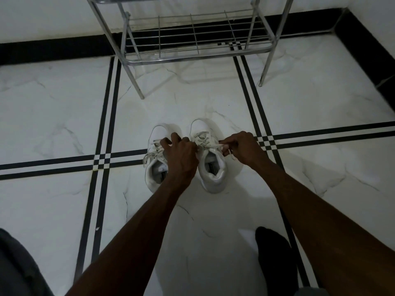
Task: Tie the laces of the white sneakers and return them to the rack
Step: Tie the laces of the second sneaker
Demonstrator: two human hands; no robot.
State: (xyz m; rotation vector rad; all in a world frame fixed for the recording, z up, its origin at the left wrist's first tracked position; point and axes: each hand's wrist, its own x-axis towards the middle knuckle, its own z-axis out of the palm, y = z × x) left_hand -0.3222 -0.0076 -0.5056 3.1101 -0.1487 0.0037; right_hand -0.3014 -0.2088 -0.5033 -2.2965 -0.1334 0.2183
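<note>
Here, left hand and right hand each pinch a lace end over the right sneaker. Laces soft, limp; probably best gripped near the knot. Left sneaker loose.

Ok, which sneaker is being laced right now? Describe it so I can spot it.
Start at the metal rack by the wall, then come down to the two white sneakers on the floor in front of it. It is the right sneaker. Both hands, left hand and right hand, pull its lace taut, while the left sneaker has loose laces.
</note>
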